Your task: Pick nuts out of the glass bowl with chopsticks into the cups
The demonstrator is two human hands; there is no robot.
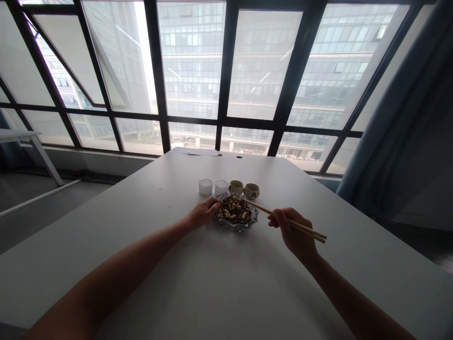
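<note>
A clear, scalloped glass bowl (238,228) sits on the white table, filled with mixed nuts (232,212), pale curved ones like cashews among darker pieces. My left hand (203,212) grips the bowl's left rim, thumb on top. With my right hand (294,231), to the right of the bowl, I hold a pair of light wooden chopsticks (261,208). Their tips point left and reach over the bowl's far right part. Whether a nut is between the tips is too small to tell.
Just behind the bowl stand two small translucent white cups (205,187) and two tan ceramic cups (251,191) with dark markings, side by side. A white sheet (198,152) lies at the far edge of the table (226,283). Windows rise behind, and a blue curtain (382,123) hangs at right.
</note>
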